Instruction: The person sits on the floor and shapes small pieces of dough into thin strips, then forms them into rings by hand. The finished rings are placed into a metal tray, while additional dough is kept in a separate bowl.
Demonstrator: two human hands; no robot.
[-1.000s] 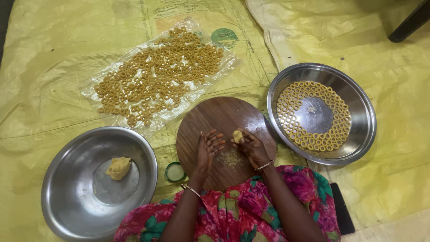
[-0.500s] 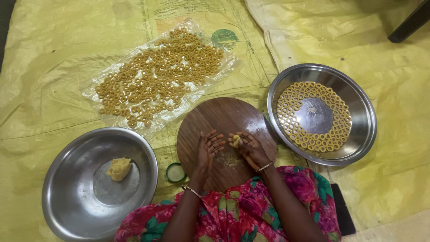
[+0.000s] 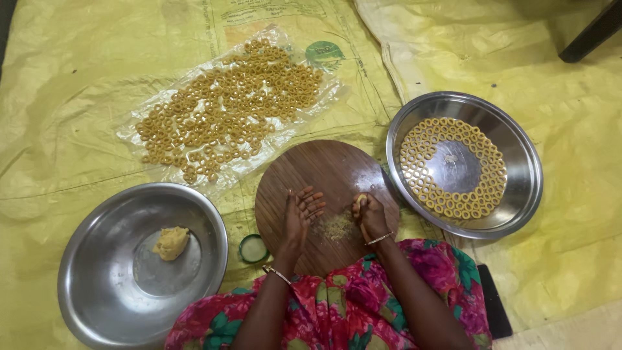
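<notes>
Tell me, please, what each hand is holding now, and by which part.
The right hand pinches a small piece of yellow dough at its fingertips; which part, I cannot tell. The left hand holds nothing, open above the round wooden board.

Bright even light, sharp focus, soft shadows (steel glints)

**Open ground and blockers around the round board**

The round wooden board (image 3: 324, 175) is bare across its far half, from ten to two o'clock, so a hand can sweep there freely. Near its six o'clock edge the left hand (image 3: 299, 217) and right hand (image 3: 369, 217) sit close together, a patch of crumbs (image 3: 335, 227) between them. At three o'clock the steel plate (image 3: 528, 162), ringed with dough rings (image 3: 453, 167), lies just beside the board. At eleven o'clock the plastic sheet (image 3: 324, 97) of fried rings (image 3: 227, 116) blocks the floor. At eight o'clock stand a steel bowl (image 3: 97, 259) and a small green lid (image 3: 253, 248). Yellow floor sheeting (image 3: 65, 97) lies open at nine o'clock.
</notes>
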